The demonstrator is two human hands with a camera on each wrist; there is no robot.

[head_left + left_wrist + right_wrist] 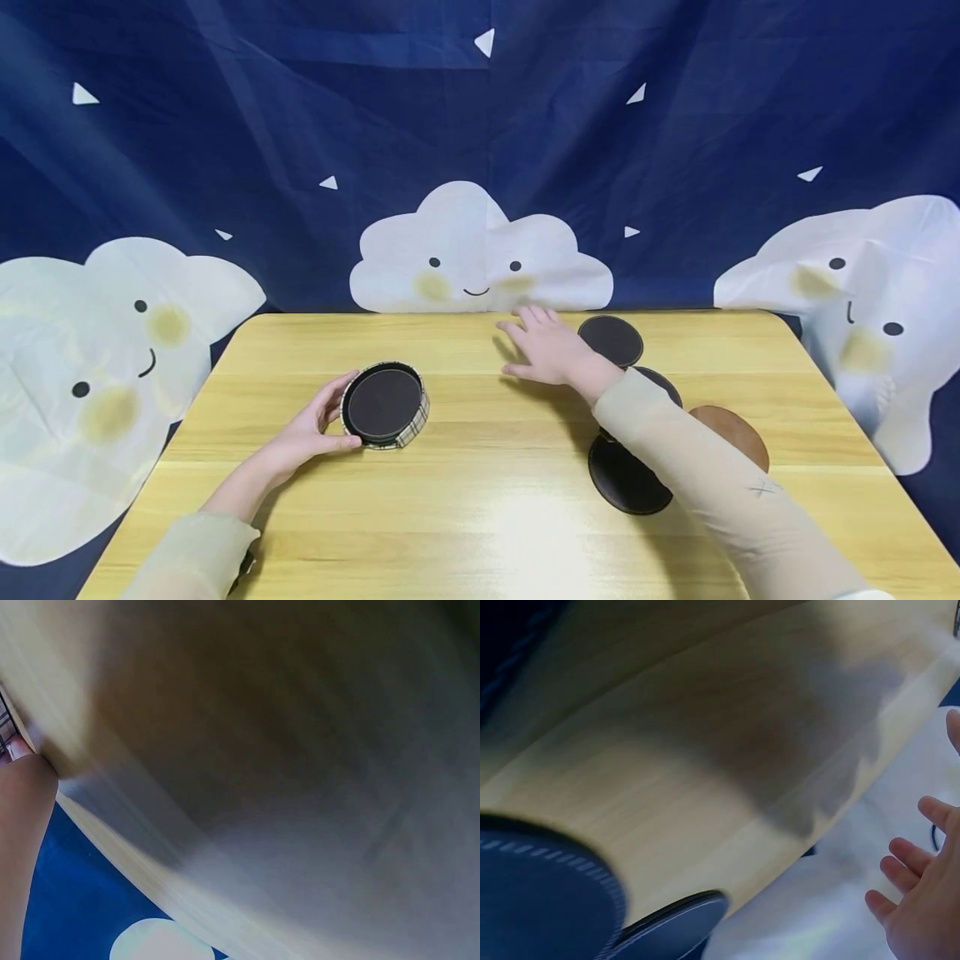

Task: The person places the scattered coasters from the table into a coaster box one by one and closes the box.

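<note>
On the left of the table, my left hand [318,425] grips a round coaster holder [413,427] with a plaid side wall, thumb at the near rim and fingers round the far-left side. A dark round coaster [385,402] lies inside it. In the left wrist view only a sliver of the plaid wall [6,724] shows beside the hand. My right hand [543,346] is over the back middle of the table, fingers spread and holding nothing. To its right lie dark coasters [611,340] and a brown coaster [731,433], partly hidden by the sleeve.
The wooden table [465,492] ends at a dark blue curtain [420,108] printed with white clouds. Another black coaster [628,477] lies nearer the front, under the right forearm. In the right wrist view, stitched coaster edges [547,900] fill the lower left.
</note>
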